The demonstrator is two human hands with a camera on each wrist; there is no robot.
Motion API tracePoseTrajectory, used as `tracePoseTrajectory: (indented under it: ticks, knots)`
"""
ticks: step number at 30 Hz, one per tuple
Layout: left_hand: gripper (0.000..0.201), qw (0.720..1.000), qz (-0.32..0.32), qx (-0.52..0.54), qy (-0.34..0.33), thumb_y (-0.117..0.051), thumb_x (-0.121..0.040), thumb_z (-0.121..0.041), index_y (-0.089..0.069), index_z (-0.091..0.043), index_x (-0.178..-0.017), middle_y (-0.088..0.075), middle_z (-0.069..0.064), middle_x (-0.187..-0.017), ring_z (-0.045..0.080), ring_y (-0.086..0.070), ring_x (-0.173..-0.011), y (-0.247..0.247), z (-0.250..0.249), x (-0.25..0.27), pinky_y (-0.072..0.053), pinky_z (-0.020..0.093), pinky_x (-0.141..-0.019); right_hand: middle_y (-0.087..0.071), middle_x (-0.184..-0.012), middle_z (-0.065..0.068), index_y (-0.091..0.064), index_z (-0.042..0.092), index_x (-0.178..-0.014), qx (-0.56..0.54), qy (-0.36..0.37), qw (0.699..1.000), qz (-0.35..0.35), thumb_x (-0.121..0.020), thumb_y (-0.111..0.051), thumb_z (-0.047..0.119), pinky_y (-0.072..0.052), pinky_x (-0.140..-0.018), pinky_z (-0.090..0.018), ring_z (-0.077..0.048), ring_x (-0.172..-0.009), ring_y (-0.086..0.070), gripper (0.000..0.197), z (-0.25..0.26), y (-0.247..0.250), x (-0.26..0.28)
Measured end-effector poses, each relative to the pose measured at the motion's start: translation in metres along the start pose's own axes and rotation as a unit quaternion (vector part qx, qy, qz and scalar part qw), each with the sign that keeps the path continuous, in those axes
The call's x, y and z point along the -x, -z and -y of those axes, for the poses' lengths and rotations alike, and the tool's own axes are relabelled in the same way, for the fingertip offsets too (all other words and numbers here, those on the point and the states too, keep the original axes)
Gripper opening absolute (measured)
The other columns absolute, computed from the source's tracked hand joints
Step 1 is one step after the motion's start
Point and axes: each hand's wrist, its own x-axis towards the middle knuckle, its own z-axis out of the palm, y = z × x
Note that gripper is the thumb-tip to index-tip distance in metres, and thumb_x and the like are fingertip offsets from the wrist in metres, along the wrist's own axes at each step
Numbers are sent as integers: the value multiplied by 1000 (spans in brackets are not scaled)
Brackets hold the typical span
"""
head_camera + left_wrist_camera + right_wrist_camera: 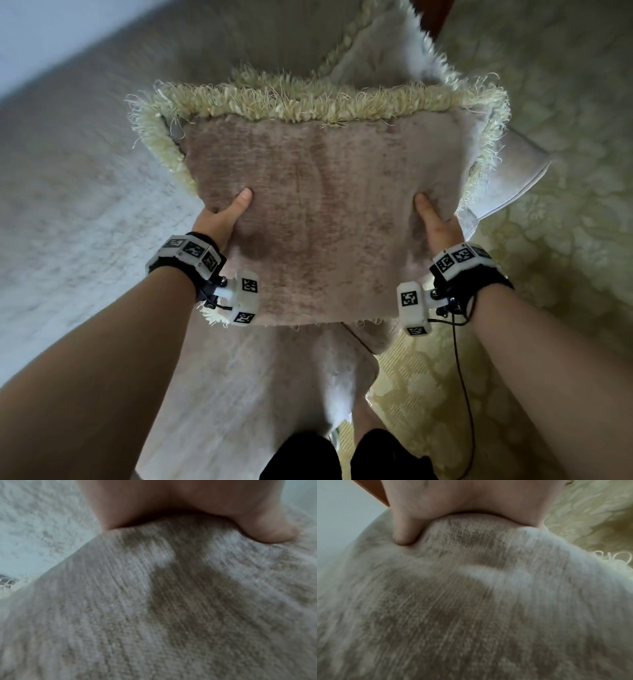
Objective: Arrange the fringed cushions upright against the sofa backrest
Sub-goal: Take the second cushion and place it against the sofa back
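Note:
A beige velvety cushion [325, 205] with a cream fringe along its edges fills the middle of the head view, held up in the air. My left hand [222, 219] grips its left side, thumb on the front face and fingers hidden behind. My right hand [435, 219] grips the right side the same way. In the left wrist view the cushion [171, 608] fills the frame under my thumb [271, 531]. The right wrist view shows the cushion [462, 608] with my thumb [404, 534] pressed into it. A second fringed cushion [387, 58] stands behind, partly hidden.
Grey-beige sofa upholstery [85, 178] spreads to the left and behind the cushions. A pale yellow patterned cover [565, 171] lies on the right. A plain beige piped cushion [513, 178] sits at the right behind the held one. My knees [342, 455] are at the bottom.

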Motion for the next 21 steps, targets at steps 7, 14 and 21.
tracePoseTrajectory:
  ticks: [7,14,21]
  knots:
    - [63,993,-17,46,-106,-73,-94,-45,-56,-11,-143,-66,3,-122,25,-66,-111,52,-84,66,-52,36,-101,-68,-113,-9,-60,7,-124,4,82,997,-1,-59,-62,82,-47,-89,-30,-26,-102,-63,99,98,18,68]
    - [75,974,-42,98,-198,-76,-87,-56,-57,-12,-144,-67,2,-126,24,-64,-116,109,-166,145,-50,40,-106,-58,-133,-8,-49,7,-139,-45,199,979,3,-83,-61,62,-34,-86,-19,-24,-118,-55,80,192,30,154]
    - [122,936,-67,141,-315,-79,-39,-85,-64,-16,-139,-72,6,-131,27,-69,-120,148,-227,209,-51,47,-111,-48,-145,-11,-44,6,-143,-17,276,961,11,-89,-48,66,-31,-88,-19,-26,-130,-46,81,260,67,241]
